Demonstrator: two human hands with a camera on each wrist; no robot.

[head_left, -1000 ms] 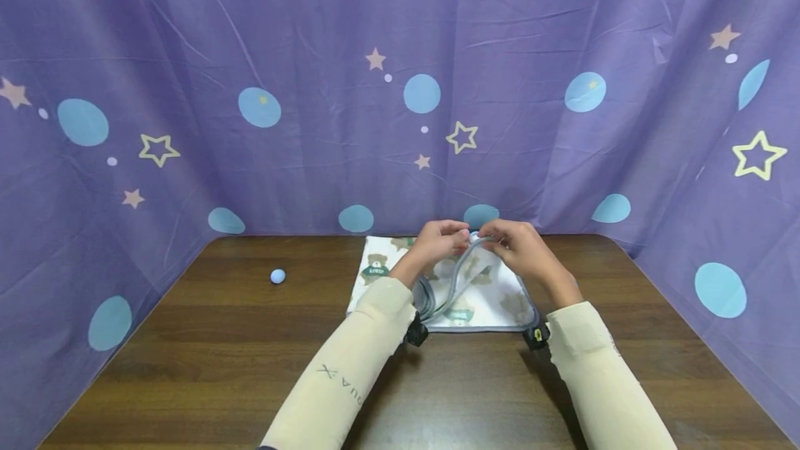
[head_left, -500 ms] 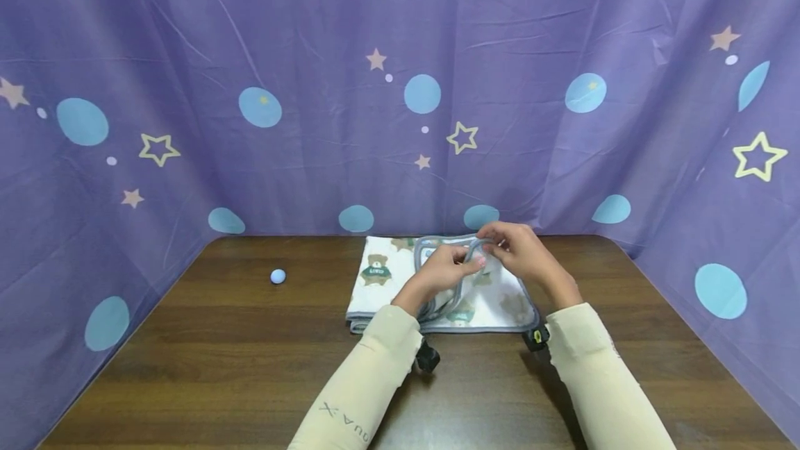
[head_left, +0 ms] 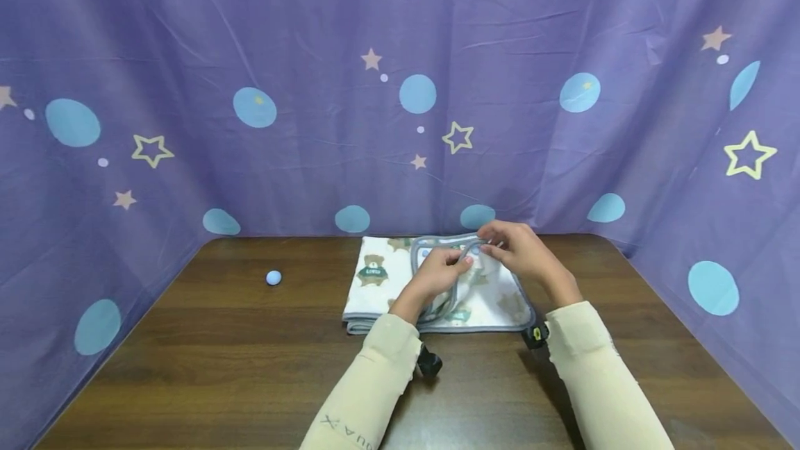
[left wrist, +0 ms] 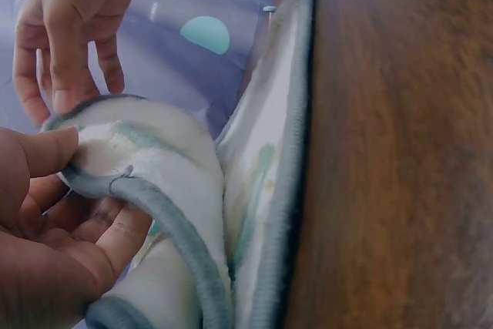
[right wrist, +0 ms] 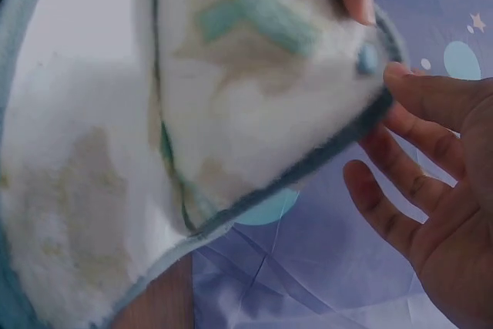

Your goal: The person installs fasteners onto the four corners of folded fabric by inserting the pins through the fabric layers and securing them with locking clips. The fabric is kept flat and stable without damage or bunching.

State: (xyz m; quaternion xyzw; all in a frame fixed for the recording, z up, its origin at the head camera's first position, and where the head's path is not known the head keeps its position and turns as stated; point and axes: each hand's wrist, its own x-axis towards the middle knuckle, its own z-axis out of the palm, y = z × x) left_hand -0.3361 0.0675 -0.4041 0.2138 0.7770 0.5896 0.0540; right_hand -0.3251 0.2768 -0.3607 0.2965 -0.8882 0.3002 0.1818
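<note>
Bear-print cloth (head_left: 490, 289); left fingers (head_left: 447, 256) lower in view than before

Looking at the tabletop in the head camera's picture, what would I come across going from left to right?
Small round pale-blue object → bear print in a green top on the white cloth → the person's left hand → right hand.

head: sleeve lettering (head_left: 348, 430) cut off below | right wrist: cloth (right wrist: 219, 105) blurred
</note>
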